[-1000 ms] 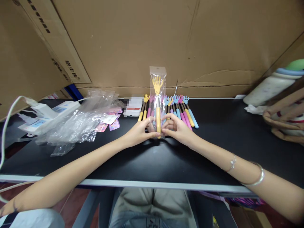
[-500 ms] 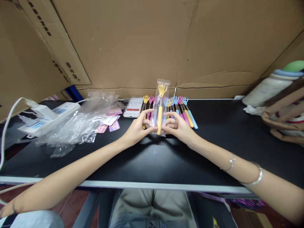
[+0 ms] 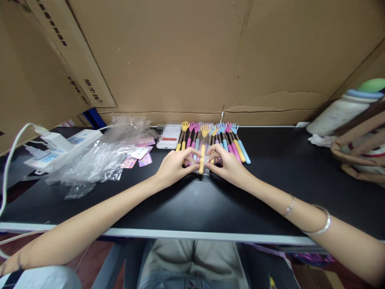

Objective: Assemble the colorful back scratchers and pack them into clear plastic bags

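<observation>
A yellow back scratcher (image 3: 202,158) with a hand-shaped head lies in a clear plastic sleeve (image 3: 206,171), low over the black desk. My left hand (image 3: 177,165) pinches the left side of the sleeve near the handle's lower end. On the other side, my right hand (image 3: 225,163) pinches the sleeve's right edge between thumb and fingers. Behind both hands, several back scratchers (image 3: 240,149) in yellow, pink and blue lie in a row, heads pointing away from me. My hands and the sleeved one partly hide the middle of that row.
Left of the row are a phone (image 3: 168,136), small printed cards (image 3: 144,159) and a pile of clear plastic bags (image 3: 99,154). A white power strip (image 3: 75,140) with cables sits farther left. On the right stand a bottle (image 3: 339,112) and a brown bag (image 3: 357,156). Cardboard (image 3: 180,60) walls the back.
The sleeved yellow back scratcher has come down from a raised, more upright pose to lie flatter near the desk. Both hands have lowered with it, still pinching the sleeve.
</observation>
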Action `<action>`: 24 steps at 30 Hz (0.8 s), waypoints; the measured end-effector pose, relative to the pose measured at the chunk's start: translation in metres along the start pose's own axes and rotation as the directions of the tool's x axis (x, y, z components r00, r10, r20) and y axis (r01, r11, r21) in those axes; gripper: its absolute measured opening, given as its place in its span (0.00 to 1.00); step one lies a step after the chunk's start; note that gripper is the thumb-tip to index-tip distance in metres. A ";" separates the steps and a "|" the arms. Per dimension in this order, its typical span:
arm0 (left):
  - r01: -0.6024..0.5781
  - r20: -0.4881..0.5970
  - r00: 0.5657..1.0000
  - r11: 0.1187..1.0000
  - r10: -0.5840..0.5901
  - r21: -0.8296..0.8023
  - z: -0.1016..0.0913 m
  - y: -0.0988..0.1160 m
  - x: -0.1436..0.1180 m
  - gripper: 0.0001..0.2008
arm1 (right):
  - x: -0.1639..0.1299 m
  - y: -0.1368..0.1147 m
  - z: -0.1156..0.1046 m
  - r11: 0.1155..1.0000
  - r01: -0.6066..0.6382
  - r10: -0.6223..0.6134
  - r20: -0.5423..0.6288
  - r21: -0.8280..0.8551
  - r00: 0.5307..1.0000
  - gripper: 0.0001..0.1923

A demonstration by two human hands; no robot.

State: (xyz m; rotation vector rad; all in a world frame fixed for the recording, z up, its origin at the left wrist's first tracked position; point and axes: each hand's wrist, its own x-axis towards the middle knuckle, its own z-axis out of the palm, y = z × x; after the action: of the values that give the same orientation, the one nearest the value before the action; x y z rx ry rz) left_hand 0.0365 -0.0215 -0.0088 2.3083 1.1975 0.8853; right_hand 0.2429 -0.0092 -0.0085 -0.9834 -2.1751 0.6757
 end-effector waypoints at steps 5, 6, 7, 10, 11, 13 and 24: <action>-0.048 -0.003 0.999 0.997 0.048 0.052 0.001 -0.001 0.000 0.07 | 0.002 0.003 -0.001 0.997 0.068 -0.067 0.017 -0.034 0.998 0.03; -0.050 -0.003 0.999 0.997 0.050 0.060 0.001 0.000 0.000 0.07 | 0.003 0.004 -0.002 0.997 0.064 -0.063 0.029 -0.035 0.998 0.04; -0.049 -0.002 0.999 0.997 0.049 0.063 0.001 0.000 0.000 0.07 | 0.003 0.006 -0.002 0.998 0.056 -0.055 0.043 -0.033 0.998 0.04; -0.049 0.017 0.999 0.999 0.048 0.018 0.001 0.001 0.000 0.07 | 0.004 0.008 -0.005 0.999 0.033 -0.032 0.073 -0.012 0.997 0.05; -0.049 0.026 0.998 0.999 0.049 -0.008 0.001 0.001 0.001 0.07 | 0.004 0.009 -0.005 1.000 0.031 -0.031 0.080 -0.003 0.996 0.05; -0.048 0.043 0.998 0.998 0.050 -0.052 0.001 0.002 0.001 0.07 | 0.005 0.010 -0.007 0.999 0.037 -0.037 0.093 0.010 0.995 0.05; -0.043 0.069 0.997 0.998 0.046 -0.048 0.002 -0.001 0.001 0.07 | 0.004 0.006 -0.009 0.995 0.084 -0.078 0.106 -0.060 0.991 0.02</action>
State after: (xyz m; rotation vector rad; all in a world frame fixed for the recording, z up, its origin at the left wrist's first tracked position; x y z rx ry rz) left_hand 0.0378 -0.0206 -0.0104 2.3171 1.0893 0.8309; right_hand 0.2503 -0.0006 -0.0052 -0.9050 -2.3267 0.6346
